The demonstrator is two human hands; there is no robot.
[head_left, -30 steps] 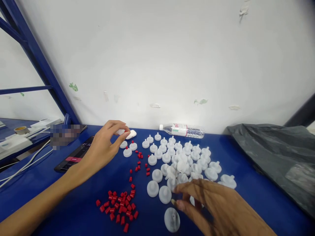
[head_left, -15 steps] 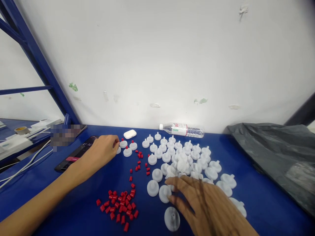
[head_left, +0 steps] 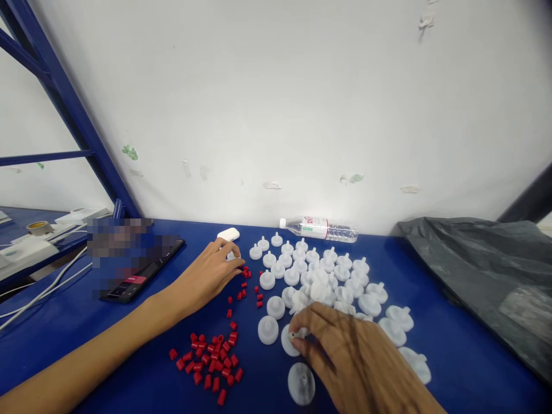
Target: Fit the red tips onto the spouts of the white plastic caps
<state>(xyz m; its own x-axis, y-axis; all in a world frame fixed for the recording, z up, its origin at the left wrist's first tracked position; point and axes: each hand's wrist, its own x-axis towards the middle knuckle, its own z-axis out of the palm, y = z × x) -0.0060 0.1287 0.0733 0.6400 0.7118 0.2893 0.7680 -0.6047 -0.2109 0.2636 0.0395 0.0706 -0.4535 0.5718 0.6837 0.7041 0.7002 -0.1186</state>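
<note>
Many white round plastic caps with stems (head_left: 328,276) lie spread on the blue table (head_left: 431,322). A pile of small red plugs (head_left: 211,359) sits at the front left, and loose red plugs (head_left: 244,290) trail toward the caps. My left hand (head_left: 207,276) lies low over the table by those loose red plugs, fingers curled, covering the capped pieces there. My right hand (head_left: 345,351) pinches a white cap (head_left: 290,339) at the near edge of the spread. Another white cap (head_left: 301,384) lies flat just below it.
A clear water bottle (head_left: 321,228) lies against the white wall. A small white case (head_left: 228,234) sits near my left hand. A dark phone (head_left: 142,273) lies at left, a grey plastic bag (head_left: 487,270) at right, and cables and tape on the far-left shelf (head_left: 30,241).
My left hand came down from the white case, then slid right to the loose red plugs. My right hand moved up and closed its fingers on a white cap.
</note>
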